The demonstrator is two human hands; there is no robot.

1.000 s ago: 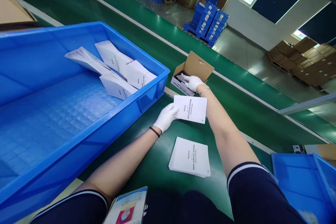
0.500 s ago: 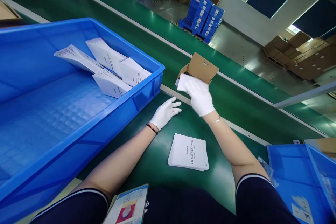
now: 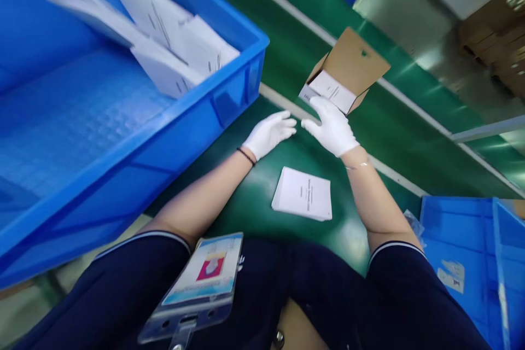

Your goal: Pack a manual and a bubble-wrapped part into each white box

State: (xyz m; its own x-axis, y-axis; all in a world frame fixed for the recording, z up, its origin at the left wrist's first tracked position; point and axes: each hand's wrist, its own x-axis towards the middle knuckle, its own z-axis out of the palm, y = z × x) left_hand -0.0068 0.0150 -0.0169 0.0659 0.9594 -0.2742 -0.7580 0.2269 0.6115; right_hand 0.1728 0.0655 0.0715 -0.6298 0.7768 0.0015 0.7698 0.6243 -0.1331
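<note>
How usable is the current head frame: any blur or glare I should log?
Head view: booklets in the blue bin look smeared, their print unreadable; lettering on the booklet stack is soft too; glare whitens the green table right of that stack and the floor at upper right.

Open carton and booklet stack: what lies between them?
In the head view, the right hand, a pale strip partly hidden by it, and green surface lie between the open carton and booklet stack.
</note>
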